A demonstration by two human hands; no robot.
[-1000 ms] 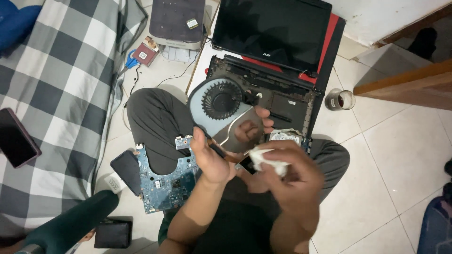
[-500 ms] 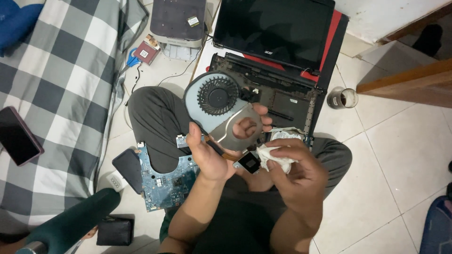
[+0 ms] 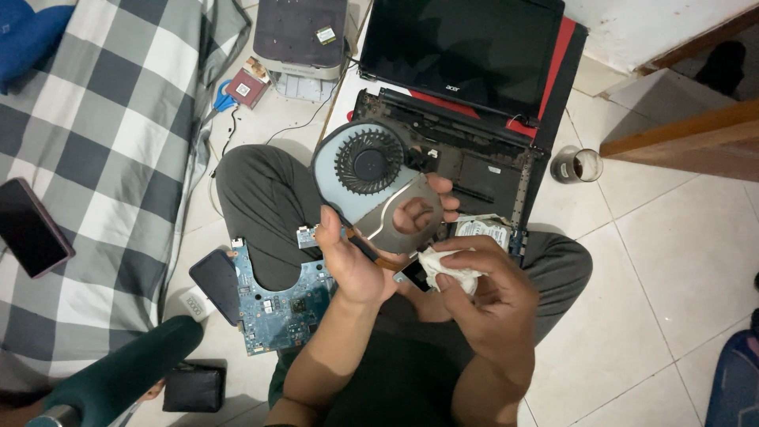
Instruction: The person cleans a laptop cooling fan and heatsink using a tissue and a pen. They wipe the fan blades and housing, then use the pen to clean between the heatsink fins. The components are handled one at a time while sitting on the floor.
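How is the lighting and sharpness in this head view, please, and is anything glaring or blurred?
Head view: soft, even indoor light; the cooling fan and both hands are sharp; the dark laptop screen shows only faint sheen, no glare; the teal object at the lower left edge is blurred.

We sit on pale tiled floor [image 3: 680, 261]: opened laptop [image 3: 466, 87], blue circuit board [image 3: 277, 304], glass of dark drink [image 3: 577, 166], black wallet [image 3: 194, 387] lying around us. Checked bed [image 3: 103, 158] at left carries dark phone [image 3: 30, 228].
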